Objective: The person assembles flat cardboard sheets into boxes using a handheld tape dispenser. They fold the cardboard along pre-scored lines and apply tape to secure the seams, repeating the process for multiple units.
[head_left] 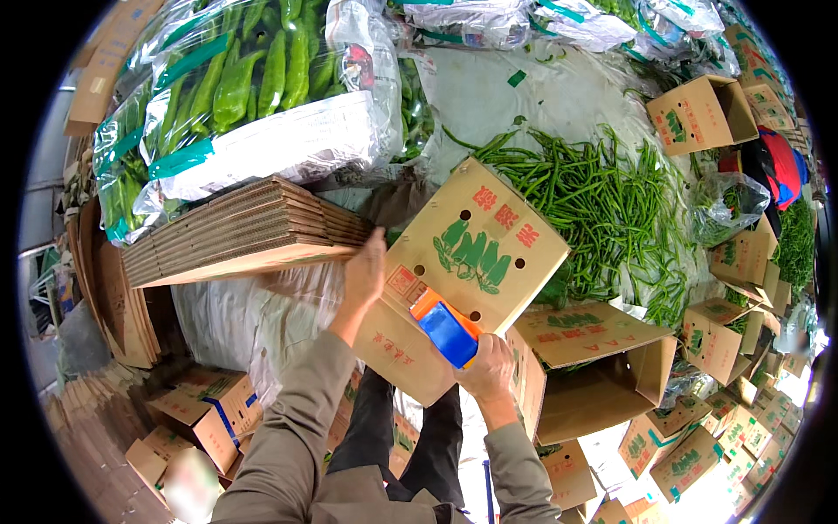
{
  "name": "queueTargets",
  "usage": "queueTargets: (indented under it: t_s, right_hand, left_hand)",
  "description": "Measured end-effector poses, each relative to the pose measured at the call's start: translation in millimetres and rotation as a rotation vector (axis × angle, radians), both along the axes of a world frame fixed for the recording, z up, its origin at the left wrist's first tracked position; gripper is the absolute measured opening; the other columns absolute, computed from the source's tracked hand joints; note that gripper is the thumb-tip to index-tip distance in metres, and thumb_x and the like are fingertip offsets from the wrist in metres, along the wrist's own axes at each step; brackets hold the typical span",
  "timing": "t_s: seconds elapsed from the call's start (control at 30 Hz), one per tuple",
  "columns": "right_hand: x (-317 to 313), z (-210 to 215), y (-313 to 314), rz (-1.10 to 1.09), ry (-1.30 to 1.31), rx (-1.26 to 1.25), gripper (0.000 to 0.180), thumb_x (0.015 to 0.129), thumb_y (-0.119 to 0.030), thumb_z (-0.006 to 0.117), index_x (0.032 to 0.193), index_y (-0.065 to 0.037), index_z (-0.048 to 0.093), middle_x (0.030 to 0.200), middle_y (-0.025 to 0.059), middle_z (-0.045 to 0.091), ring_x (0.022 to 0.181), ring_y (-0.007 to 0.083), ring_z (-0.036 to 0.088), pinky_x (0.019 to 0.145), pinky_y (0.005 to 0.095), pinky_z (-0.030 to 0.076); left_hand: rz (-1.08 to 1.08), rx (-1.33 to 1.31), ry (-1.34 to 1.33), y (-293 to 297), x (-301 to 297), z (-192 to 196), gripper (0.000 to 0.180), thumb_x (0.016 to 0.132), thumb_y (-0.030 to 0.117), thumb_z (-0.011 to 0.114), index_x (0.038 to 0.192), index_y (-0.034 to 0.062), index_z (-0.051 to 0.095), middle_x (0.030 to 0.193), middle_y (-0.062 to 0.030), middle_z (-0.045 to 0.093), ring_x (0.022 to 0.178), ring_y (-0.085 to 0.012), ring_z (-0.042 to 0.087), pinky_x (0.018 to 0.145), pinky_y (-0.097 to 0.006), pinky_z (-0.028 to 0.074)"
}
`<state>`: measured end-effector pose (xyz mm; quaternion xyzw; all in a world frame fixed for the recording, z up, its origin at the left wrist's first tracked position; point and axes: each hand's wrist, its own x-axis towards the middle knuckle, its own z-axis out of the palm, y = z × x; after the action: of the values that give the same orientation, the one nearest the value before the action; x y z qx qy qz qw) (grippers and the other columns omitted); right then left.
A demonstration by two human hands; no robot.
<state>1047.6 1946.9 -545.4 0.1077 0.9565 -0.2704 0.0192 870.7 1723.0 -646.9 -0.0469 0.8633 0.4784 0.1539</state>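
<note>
Near the middle of the scene, a tan cardboard box printed with green peppers [467,262] is held up tilted between both hands. The left hand [365,272] lies flat, fingers together, against the box's left edge; the right hand [487,367] grips an orange-and-blue tape dispenser [443,327] pressed to its near face. Judging by the one-sided hold, the box could twist or slip, skewing the tape. Flattened brown cartons [244,229] lie stacked left; long green peppers [594,201] spread far right.
</note>
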Motion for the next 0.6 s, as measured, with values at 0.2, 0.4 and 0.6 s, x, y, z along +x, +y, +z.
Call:
queueTargets:
  t_s: [0.2,0.4,0.6]
  right_hand:
    - [-1.4,20.5,9.5,0.181,-0.059,0.002,0.037,0.058,-0.013,0.077,0.087,-0.005,0.057,0.082,0.0133,0.061,0.086,0.0355,0.064,0.069,0.0454,0.053]
    - [96.3,50.2,88.8,0.027,-0.175,0.121,0.037,0.063,-0.016,0.079,0.089,-0.007,0.056,0.088,0.0127,0.062,0.091,0.0368,0.063,0.068,0.0454,0.055]
    - [163.6,60.5,135.6,0.011,-0.269,0.368,0.038,0.064,-0.017,0.081,0.089,-0.006,0.055,0.087,0.0129,0.061,0.091,0.0374,0.061,0.067,0.0449,0.055]
  left_hand:
    - [-0.022,-0.55,-0.205,26.1,2.7,0.9,0.063,0.1,0.061,0.032,0.135,0.018,0.061,0.114,-0.02,0.07,0.105,-0.0391,0.067,0.093,-0.047,0.051]
    - [-0.018,-0.585,-0.106,26.2,-1.1,0.9,0.067,0.094,0.065,0.042,0.138,0.0177,0.059,0.11,-0.0208,0.071,0.102,-0.04,0.068,0.091,-0.048,0.052]
    - [0.041,-0.426,0.291,15.8,4.4,-12.2,0.061,0.088,0.041,0.069,0.141,0.014,0.054,0.128,-0.0176,0.064,0.11,-0.0365,0.065,0.092,-0.044,0.053]
